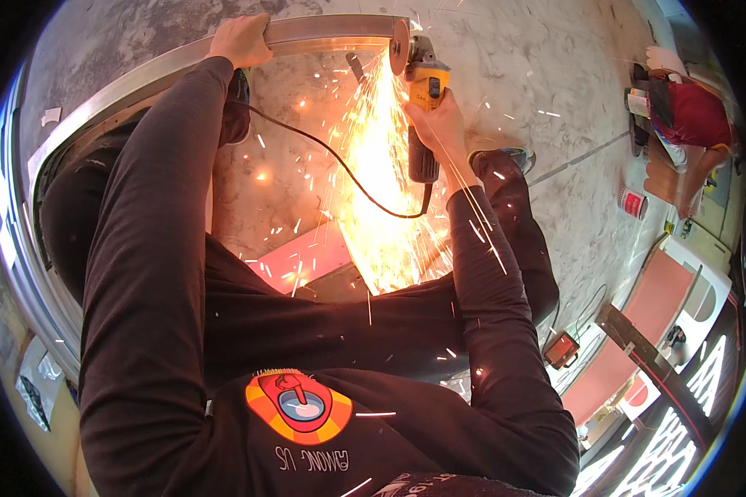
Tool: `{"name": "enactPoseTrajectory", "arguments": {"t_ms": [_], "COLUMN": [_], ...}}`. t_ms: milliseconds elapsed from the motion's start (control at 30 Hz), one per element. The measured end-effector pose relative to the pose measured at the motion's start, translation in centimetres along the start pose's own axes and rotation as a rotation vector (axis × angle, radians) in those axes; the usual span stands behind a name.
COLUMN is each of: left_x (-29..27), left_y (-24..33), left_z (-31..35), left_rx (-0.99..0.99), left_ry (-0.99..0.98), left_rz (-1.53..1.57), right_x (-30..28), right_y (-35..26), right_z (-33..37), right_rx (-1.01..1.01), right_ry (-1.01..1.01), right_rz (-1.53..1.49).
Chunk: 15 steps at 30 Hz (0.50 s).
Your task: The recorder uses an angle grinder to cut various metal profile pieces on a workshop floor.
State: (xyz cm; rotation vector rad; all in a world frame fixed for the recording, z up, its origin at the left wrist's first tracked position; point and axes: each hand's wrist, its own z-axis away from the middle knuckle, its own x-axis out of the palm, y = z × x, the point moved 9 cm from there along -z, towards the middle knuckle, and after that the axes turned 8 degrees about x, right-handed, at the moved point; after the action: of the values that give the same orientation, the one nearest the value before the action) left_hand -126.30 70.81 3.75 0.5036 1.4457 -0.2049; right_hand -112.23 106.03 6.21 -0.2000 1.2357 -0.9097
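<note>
My right hand (441, 128) is wrapped round the body of a yellow and black angle grinder (427, 87). Its disc (399, 47) meets the right end of a long metal profile (327, 29). Bright sparks (381, 182) pour from that contact down toward my legs. With my left hand (242, 40) I grip the metal profile some way left of the disc, my fingers over its top edge. The profile runs on past my left arm and leg. From the grinder's rear a black cord (340, 161) loops left toward my left shoe.
A red flat piece (307, 257) lies on the concrete floor between my legs, amid sparks. At the far right, a person in a dark red top (695, 112) is near a red and white can (632, 203). A small red box (562, 350) with a cable stands right of my knee.
</note>
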Motion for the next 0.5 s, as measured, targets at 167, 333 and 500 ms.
{"name": "enactPoseTrajectory", "arguments": {"t_ms": [167, 333, 500], "left_x": [0.1, 0.1, -0.1], "left_y": [-0.6, -0.4, -0.4], "left_z": [0.2, 0.2, 0.2], "left_rx": [0.002, 0.001, 0.004], "left_ry": [0.008, 0.005, 0.008], "left_rz": [-0.029, -0.014, -0.02], "right_x": [0.0, 0.4, 1.0], "right_y": [-1.2, -0.4, 0.7], "right_z": [0.1, 0.1, -0.3], "right_rx": [-0.015, -0.103, -0.105], "right_ry": [0.003, 0.024, 0.01], "right_rz": [-0.019, -0.009, 0.002]}}
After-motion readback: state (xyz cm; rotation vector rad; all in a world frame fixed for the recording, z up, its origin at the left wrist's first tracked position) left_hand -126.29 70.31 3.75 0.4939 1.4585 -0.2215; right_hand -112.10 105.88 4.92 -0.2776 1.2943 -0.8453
